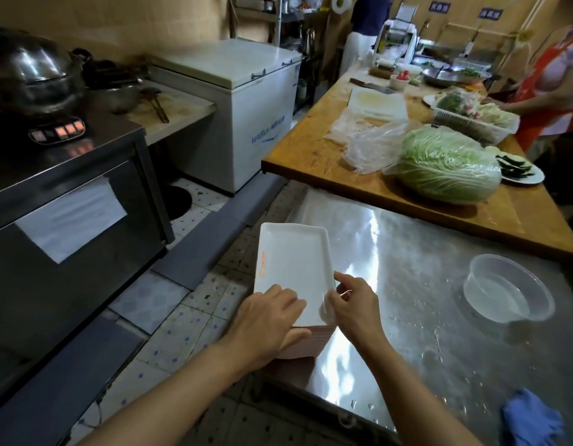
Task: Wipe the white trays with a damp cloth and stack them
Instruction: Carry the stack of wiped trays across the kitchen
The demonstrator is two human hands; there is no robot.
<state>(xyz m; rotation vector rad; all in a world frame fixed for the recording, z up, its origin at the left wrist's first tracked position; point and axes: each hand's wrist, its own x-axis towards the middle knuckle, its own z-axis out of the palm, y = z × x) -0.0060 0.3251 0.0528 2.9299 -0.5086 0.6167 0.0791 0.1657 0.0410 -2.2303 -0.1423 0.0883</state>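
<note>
A: From the head view, where is the top white tray sitting?

B: On a stack of trays at the steel table corner. The left hand is gripping its near edge; the right hand is pinching its right rim.

A: Handling?

B: Probably stiff, glossy, slippery when damp. One blue cloth, one water bowl; the stack is too tight to count.
</note>
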